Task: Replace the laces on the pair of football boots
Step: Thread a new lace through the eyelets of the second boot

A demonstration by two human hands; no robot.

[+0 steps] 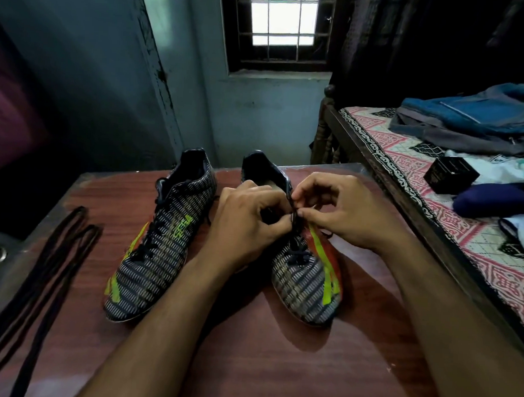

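Observation:
Two dark patterned football boots with yellow-green and red stripes stand on a reddish-brown table (278, 362), toes towards me. The left boot (161, 242) is fully laced with a dark lace. Both my hands work over the upper eyelets of the right boot (308, 283). My left hand (251, 218) curls over the boot's tongue area and pinches the dark lace (295, 217). From the other side, my right hand (340, 207) pinches the same lace with thumb and fingertips. The lower rows of the right boot are still laced. Two spare dark laces (47, 265) lie stretched out at the table's left edge.
A bed with a patterned pink cover (427, 186) runs along the table's right side, carrying folded clothes, a small black box (451, 175) and a dark bundle. A barred window is in the far wall. A dark round object sits low at the left.

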